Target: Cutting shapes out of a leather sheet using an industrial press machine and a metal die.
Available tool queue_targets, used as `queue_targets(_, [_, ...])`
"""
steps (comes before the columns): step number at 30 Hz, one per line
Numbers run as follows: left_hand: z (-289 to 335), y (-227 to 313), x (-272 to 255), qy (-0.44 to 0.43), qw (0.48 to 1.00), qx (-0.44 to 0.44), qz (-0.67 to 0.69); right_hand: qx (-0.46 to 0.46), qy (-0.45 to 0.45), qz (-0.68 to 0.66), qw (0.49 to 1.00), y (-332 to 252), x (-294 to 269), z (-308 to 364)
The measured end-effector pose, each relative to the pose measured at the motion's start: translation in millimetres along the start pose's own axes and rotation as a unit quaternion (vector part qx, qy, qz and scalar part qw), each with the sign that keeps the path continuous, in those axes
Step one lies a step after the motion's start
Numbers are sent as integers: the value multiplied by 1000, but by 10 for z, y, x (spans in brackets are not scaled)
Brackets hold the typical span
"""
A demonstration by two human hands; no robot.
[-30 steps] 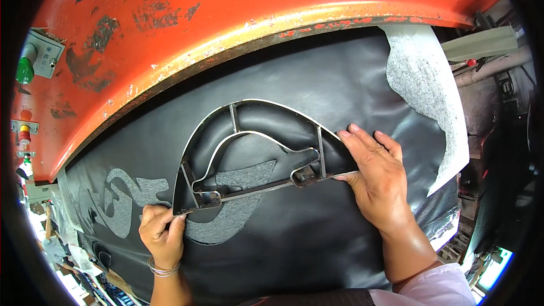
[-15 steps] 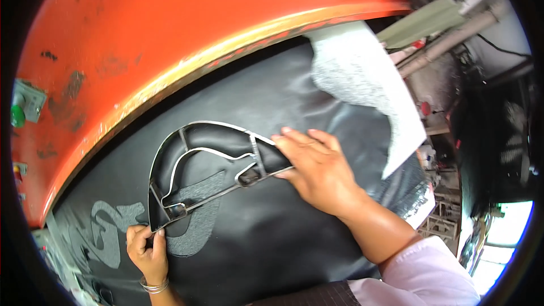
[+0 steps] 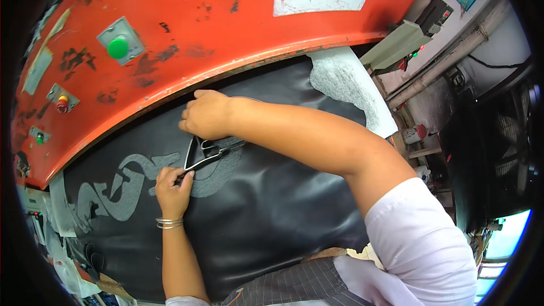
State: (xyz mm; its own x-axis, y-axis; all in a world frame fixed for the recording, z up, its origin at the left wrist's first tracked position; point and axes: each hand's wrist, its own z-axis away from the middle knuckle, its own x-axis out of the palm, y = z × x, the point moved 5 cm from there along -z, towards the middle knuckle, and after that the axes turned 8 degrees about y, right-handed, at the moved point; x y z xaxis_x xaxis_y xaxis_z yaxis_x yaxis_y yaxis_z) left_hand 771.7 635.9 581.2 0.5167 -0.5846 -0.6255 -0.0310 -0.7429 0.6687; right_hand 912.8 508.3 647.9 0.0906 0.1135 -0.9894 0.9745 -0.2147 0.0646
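A steel-edged cutting die (image 3: 205, 161), curved and open inside, lies on a black leather-like sheet (image 3: 266, 209). My left hand (image 3: 173, 191) pinches its near left corner between thumb and fingers. Across the die reaches my right arm, and my right hand (image 3: 208, 114) is closed over the die's far rim, fingers curled down. That hand and forearm hide most of the die. Beneath and beside the near edge shows a curved grey cut-out (image 3: 220, 177) in the sheet. More grey cut-outs (image 3: 135, 192) run to the left of my left hand.
A worn orange machine beam (image 3: 226, 28) spans the far side, close beyond my right hand. It carries a large green button (image 3: 118, 48) and a red knob (image 3: 62, 103). Rough white board (image 3: 382, 116) shows past the sheet's far right edge. A pipe (image 3: 439, 73) runs at the right.
My right hand has gone from the die's right end to its far left rim, its arm now crossing over the die. My left hand keeps the corner. The view has shifted, showing more of the beam.
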Motion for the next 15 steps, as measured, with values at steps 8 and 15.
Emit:
queue_targets(8, [95, 4, -137, 14, 1000, 7, 23, -29, -94, 53, 994, -94, -108, -107])
queue_targets(15, [189, 272, -87, 29, 988, 149, -12, 315, 118, -35, 941, 633, -1491, 1520])
